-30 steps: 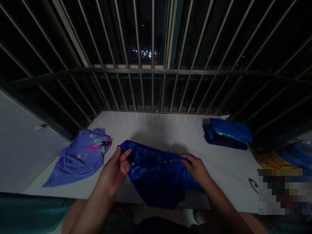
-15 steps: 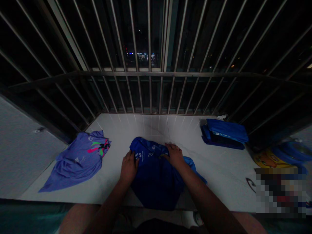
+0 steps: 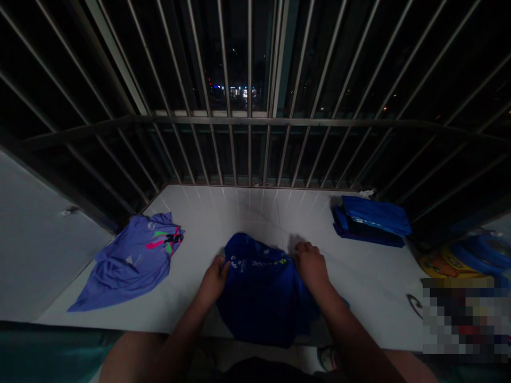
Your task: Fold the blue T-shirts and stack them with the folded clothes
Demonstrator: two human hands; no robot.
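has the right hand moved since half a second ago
Yes, rightward: the right hand now sits closer to the stack of folded blue clothing.

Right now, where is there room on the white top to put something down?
The widest bare patch of the white tiled top lies right of the dark blue shirt, below the folded blue stack. Another runs along the metal bars, behind the shirt. Crowded around the left hand and right hand, on the shirt.

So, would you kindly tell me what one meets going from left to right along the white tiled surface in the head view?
Lilac printed T-shirt, left hand, dark blue T-shirt, right hand, folded stack of blue clothes.
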